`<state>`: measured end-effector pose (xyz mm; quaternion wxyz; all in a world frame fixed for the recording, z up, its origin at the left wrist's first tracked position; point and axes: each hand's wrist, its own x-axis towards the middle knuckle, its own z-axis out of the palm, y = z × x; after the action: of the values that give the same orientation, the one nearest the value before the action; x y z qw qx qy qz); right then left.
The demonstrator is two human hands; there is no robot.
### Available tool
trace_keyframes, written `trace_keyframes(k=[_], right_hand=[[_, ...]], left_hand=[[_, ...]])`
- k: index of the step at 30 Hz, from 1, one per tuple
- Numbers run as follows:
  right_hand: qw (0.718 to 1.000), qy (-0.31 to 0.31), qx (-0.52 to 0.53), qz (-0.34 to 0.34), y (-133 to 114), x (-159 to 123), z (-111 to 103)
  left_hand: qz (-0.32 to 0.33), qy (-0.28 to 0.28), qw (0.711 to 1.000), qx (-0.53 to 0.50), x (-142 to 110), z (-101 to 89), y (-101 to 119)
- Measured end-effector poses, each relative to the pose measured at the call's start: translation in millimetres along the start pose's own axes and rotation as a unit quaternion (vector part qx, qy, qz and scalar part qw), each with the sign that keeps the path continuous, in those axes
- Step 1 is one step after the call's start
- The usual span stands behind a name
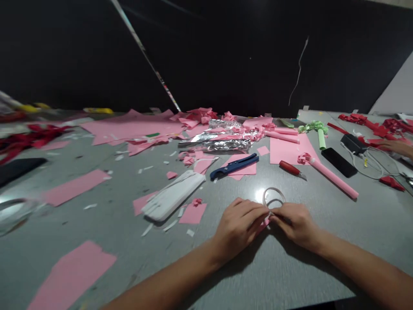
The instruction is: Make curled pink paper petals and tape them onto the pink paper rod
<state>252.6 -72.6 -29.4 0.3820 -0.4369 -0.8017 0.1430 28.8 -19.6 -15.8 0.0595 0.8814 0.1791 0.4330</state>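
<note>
Near the front of the table, my left hand (240, 224) and my right hand (295, 224) meet with fingertips pinched together. Between them stands a thin, pale ring that looks like a nearly used-up roll of tape (275, 189), gripped at its lower edge. Both hands are closed there. A bit of pink paper (263, 224) shows under my left fingers; most of it is hidden. Beyond my left hand lie a pink paper square (192, 214) and a white oblong block (176, 194). A red-handled knife (290, 168) rests beyond the ring.
A blue cutter tool (234, 166), silver foil (226, 144) and pink sheets (138, 125) cover the far side. To the right lie a rolled pink paper stick (335, 177), a black phone (339, 162) and a charger (353, 144). Another person's hand (395, 147) reaches in there.
</note>
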Motion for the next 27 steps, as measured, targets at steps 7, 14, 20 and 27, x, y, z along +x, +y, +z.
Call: trace_keyframes(k=[7, 14, 20, 27], right_hand=[[1.000, 0.000, -0.029, 0.003, 2, -4, 2], [1.000, 0.010, -0.021, 0.013, -1, -1, 3], [1.000, 0.015, 0.023, 0.008, -8, 6, -6], [0.997, 0.064, -0.034, -0.007, -5, 9, -9]], left_hand=[[-0.034, -0.007, 0.999, -0.019, -2, 1.0, 2], [-0.051, -0.002, 0.998, -0.028, 1, 9.4, 3], [-0.073, 0.036, 0.996, -0.046, 5, 8.9, 2], [-0.102, 0.033, 0.990, -0.094, 6, -0.1, 1]])
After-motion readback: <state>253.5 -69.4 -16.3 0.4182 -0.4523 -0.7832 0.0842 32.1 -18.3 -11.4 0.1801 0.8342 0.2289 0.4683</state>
